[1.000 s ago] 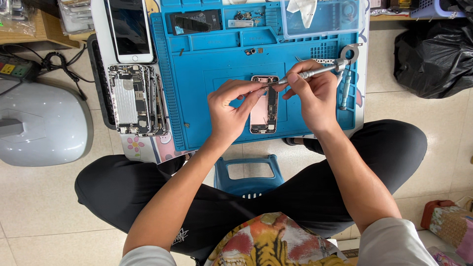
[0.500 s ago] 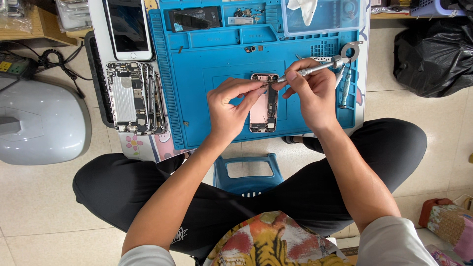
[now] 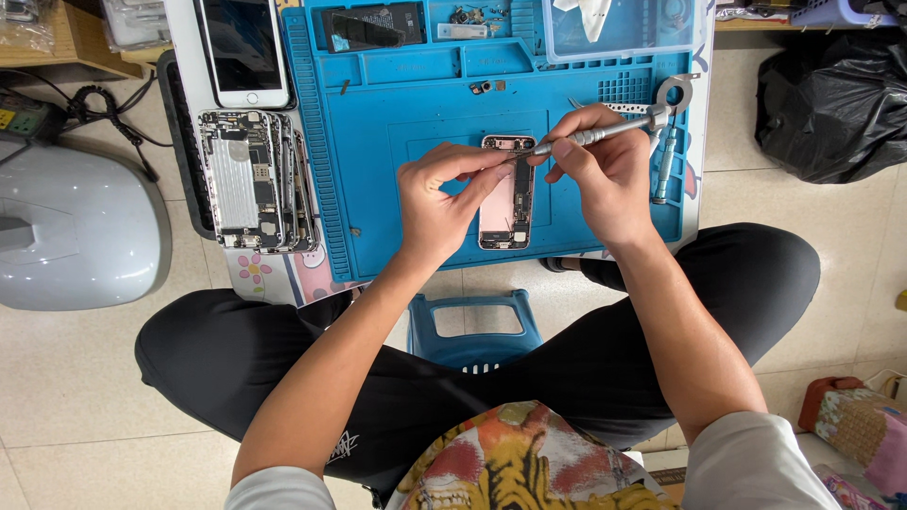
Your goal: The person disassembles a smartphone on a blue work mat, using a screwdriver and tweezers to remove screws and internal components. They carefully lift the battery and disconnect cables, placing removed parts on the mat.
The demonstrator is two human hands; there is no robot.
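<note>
A white phone [image 3: 244, 52] with a dark rectangular screen lies face up left of the blue mat [image 3: 378, 142]; a black screen panel [image 3: 364, 30] rests at the mat's top edge

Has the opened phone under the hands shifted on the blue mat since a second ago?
No. The opened phone lies at the same spot inside the rectangle marked on the blue mat, steadied by the left hand.

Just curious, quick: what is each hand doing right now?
Left hand: fingers pinched at the opened phone, steadying it.
Right hand: closed on a screwdriver.
</note>
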